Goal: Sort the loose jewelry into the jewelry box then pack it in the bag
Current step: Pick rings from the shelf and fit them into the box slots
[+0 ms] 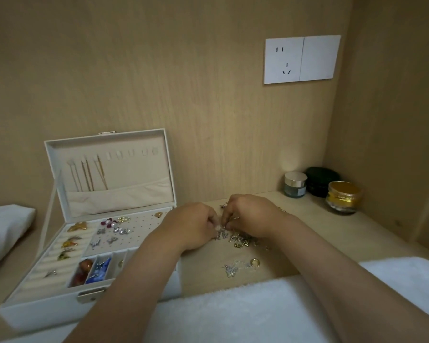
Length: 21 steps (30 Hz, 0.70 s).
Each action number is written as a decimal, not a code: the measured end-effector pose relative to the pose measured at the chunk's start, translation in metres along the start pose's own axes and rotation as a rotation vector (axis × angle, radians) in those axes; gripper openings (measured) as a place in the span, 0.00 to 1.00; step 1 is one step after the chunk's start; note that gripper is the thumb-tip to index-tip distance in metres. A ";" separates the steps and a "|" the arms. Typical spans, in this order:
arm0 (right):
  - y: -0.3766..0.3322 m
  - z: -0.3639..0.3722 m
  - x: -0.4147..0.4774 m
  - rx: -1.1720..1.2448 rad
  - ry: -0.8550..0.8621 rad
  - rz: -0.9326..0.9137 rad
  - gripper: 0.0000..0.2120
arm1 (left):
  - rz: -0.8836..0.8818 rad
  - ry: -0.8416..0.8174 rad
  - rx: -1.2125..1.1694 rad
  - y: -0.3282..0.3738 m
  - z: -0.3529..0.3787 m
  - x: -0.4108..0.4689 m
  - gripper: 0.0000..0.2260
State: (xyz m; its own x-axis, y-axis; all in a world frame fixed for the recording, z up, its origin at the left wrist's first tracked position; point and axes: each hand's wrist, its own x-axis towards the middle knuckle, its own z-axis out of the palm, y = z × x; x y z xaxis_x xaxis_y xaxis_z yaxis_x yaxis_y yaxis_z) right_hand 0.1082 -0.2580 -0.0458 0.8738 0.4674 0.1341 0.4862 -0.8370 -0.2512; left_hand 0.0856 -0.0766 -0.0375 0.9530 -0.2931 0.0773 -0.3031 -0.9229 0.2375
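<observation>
A white jewelry box [45, 310] stands open on the left of the wooden shelf, its lid upright with several chains hanging inside. Earrings, pearls and coloured pieces lie in its tray compartments. A pile of loose jewelry [242, 240] lies on the shelf to the right of the box. My left hand [191, 226] and my right hand [250, 216] meet over the far edge of that pile, fingertips pinched together on a small silver piece. A silver butterfly necklace [230, 269] and a gold ring [254, 262] lie nearer to me. No bag can be identified.
Three cosmetic jars stand at the back right corner: a pale one [295, 184], a dark green one [322, 180], a gold one [343, 197]. White cloth [233, 315] covers the near edge. A white pillow-like object [3, 229] lies at far left. A wall socket [301, 59] is above.
</observation>
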 end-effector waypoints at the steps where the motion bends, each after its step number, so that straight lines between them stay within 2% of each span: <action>1: 0.001 0.000 -0.001 0.039 0.011 0.011 0.06 | -0.003 0.024 -0.018 -0.001 0.001 0.000 0.07; 6: 0.011 0.002 0.000 0.453 0.125 0.057 0.04 | -0.017 0.153 -0.196 -0.005 0.001 0.001 0.11; 10: 0.008 0.003 0.002 0.662 0.150 0.055 0.06 | 0.000 0.190 -0.283 -0.005 0.000 0.001 0.12; 14: 0.011 0.004 0.003 0.551 0.145 0.065 0.09 | -0.022 0.178 -0.225 -0.004 -0.001 -0.001 0.08; 17: 0.013 -0.004 -0.003 0.427 0.078 0.095 0.09 | 0.008 0.085 -0.131 -0.002 0.000 -0.003 0.06; 21: 0.018 -0.016 -0.009 0.401 -0.051 0.089 0.07 | 0.054 -0.002 -0.083 -0.001 0.002 -0.003 0.07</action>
State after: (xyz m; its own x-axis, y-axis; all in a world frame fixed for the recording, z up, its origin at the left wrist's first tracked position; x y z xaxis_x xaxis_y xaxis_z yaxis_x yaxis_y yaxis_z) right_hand 0.1094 -0.2815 -0.0365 0.9060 0.4204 0.0495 0.3594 -0.7021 -0.6148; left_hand 0.0834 -0.0758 -0.0397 0.9351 -0.3428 0.0900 -0.3533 -0.8819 0.3122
